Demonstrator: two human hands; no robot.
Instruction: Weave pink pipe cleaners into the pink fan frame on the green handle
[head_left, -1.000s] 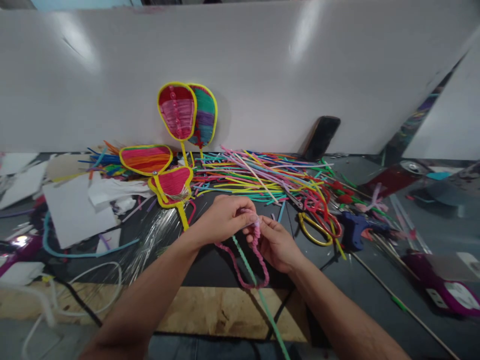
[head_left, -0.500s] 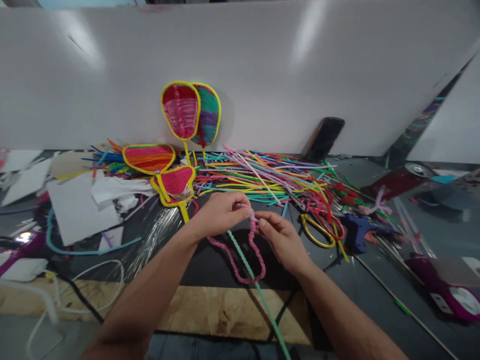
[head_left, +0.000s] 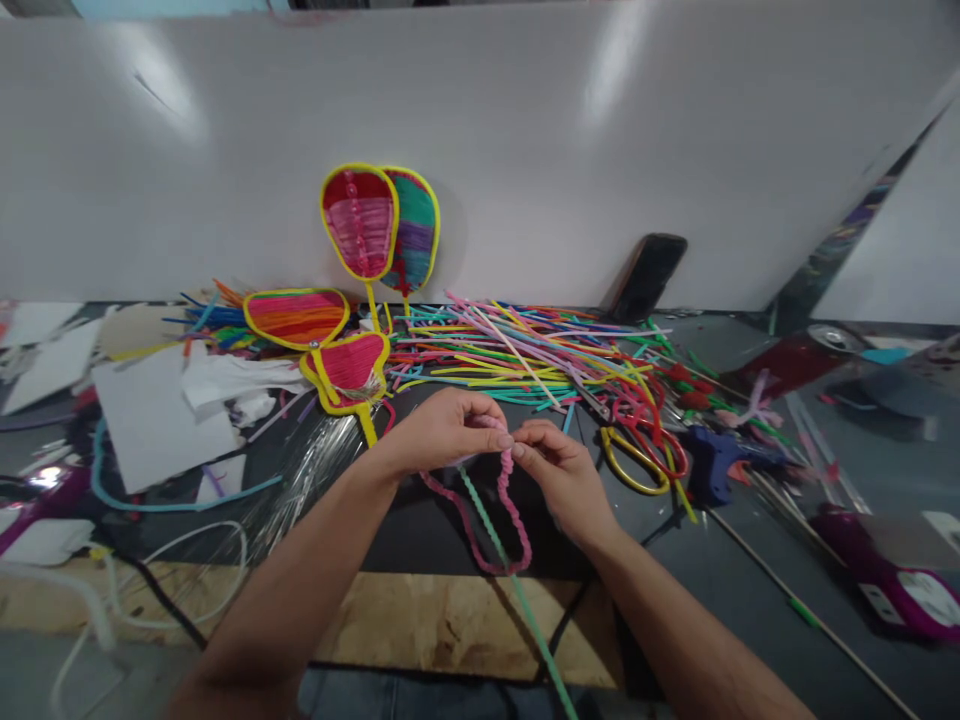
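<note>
A loop of coiled pink pipe cleaner (head_left: 523, 525) hangs below my hands, its upper end pinched between my left hand's (head_left: 446, 430) thumb and fingers. My right hand (head_left: 568, 485) meets the left one at the top of the loop, thumb and forefinger pressed together on the pipe cleaner's end, which the fingertips mostly hide. A pale green stem (head_left: 536, 620), twisted at its upper part, slants from under my left hand past the loop toward my lap.
Behind my hands lies a heap of coloured pipe cleaners (head_left: 502, 360). Scissors (head_left: 636, 462) and a blue glue gun (head_left: 711, 465) are at the right. Yellow-edged fan shapes (head_left: 360, 225) stand against the white board (head_left: 517, 130). A phone (head_left: 651, 278) leans there too.
My fingertips have closed together at the top of the pink loop, covering the lilac bit that showed between them. The loop hangs slightly lower.
</note>
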